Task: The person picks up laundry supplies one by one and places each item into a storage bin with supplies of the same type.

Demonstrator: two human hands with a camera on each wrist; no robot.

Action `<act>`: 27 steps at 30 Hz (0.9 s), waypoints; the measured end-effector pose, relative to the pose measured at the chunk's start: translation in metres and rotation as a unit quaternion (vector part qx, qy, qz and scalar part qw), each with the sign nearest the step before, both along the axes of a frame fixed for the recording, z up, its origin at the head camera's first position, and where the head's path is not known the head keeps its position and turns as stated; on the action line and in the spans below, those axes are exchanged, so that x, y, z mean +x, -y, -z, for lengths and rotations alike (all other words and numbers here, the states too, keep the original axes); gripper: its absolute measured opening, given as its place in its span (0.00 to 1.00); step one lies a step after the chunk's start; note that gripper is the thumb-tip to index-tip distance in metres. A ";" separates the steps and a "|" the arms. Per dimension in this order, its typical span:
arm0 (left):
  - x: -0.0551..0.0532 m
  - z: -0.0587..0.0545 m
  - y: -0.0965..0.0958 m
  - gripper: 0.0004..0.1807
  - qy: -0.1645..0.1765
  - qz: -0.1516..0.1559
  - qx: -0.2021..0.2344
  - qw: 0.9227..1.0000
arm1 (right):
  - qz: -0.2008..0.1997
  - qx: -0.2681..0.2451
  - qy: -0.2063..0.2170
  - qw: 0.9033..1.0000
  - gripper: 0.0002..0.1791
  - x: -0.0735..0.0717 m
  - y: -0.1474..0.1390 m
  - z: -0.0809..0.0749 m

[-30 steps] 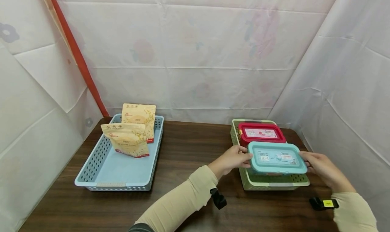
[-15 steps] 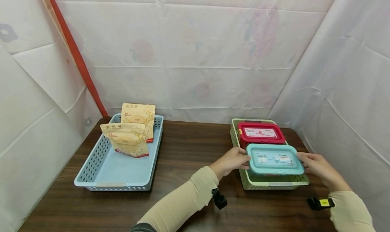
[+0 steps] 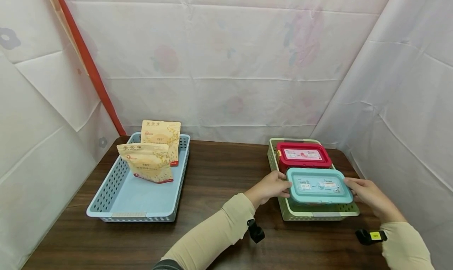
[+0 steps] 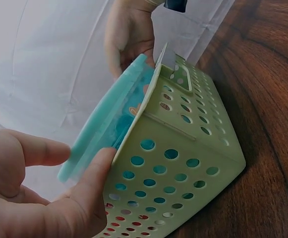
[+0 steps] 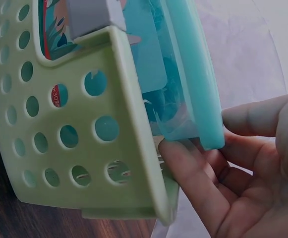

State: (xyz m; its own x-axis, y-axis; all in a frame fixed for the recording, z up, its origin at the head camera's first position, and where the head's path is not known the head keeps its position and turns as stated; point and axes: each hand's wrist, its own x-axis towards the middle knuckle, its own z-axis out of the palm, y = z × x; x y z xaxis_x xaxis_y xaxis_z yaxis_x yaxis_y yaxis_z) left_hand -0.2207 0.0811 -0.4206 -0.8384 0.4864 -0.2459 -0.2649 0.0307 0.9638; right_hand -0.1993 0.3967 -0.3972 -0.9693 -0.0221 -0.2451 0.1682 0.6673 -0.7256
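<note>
A teal-lidded plastic box (image 3: 319, 185) is between my two hands in the head view, over the front half of a green perforated basket (image 3: 311, 213). My left hand (image 3: 268, 188) pinches its left end, the thumb and a finger at the lid's edge. At the opposite end, my right hand (image 3: 371, 197) grips the lid's edge and side. Both wrist views show the box's clear lower part down inside the basket, with the lid above the rim. Behind it in the same basket sits a red-lidded box (image 3: 303, 155). How far down the teal box's bottom reaches is hidden.
A light blue basket (image 3: 141, 214) stands on the left of the dark wooden table (image 3: 219, 163). Two yellow pouches (image 3: 148, 163) stand in it, one behind the other. White patterned cloth (image 3: 226, 65) hangs at the back and both sides.
Held in both hands, the teal-lidded box has moved slightly down and left into the green basket. Over the last half second it has hardly moved.
</note>
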 end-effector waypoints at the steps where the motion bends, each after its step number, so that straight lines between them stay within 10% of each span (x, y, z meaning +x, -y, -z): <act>1: 0.000 0.000 0.000 0.21 0.000 0.000 -0.001 1.000 | 0.001 -0.001 0.001 1.000 0.40 0.000 0.000 0.000; 27: -0.001 0.003 -0.001 0.21 -0.024 -0.017 -0.035 0.999 | 0.008 0.008 0.002 1.000 0.38 0.002 0.003 0.000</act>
